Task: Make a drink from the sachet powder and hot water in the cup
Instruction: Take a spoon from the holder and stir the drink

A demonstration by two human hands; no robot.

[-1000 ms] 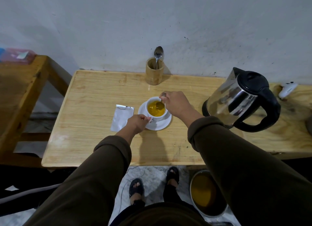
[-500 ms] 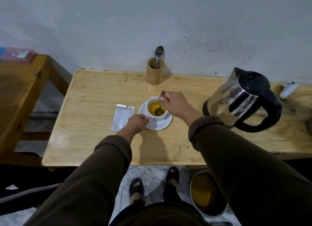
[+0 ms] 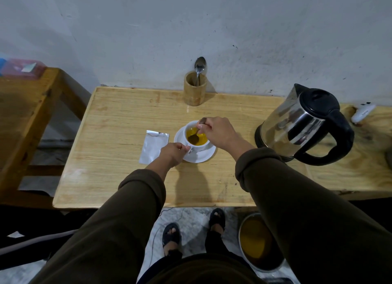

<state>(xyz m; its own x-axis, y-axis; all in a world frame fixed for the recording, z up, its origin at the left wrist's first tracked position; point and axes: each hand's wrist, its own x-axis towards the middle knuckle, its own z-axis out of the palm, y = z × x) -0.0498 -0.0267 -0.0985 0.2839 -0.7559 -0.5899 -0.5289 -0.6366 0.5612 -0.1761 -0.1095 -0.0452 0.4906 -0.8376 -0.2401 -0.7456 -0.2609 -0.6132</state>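
A white cup (image 3: 199,146) full of yellow drink stands on a white saucer (image 3: 203,155) at the middle of the wooden table (image 3: 118,122). My left hand (image 3: 172,153) grips the cup's handle at its near-left side. My right hand (image 3: 219,132) holds a spoon (image 3: 196,136) whose bowl dips into the yellow liquid. A flat silver sachet (image 3: 153,146) lies on the table just left of the saucer. The steel kettle (image 3: 303,124) with a black lid and handle stands to the right.
A wooden holder (image 3: 194,88) with a second spoon (image 3: 199,66) stands against the wall behind the cup. A lower wooden table (image 3: 23,105) is at the left. A round metal bucket (image 3: 259,241) sits on the floor by my feet. A white plug (image 3: 362,112) lies far right.
The spoon's bowl has circled inside the cup from its right side toward the near-left. My right hand shifted slightly with it. My left hand has stayed on the handle.
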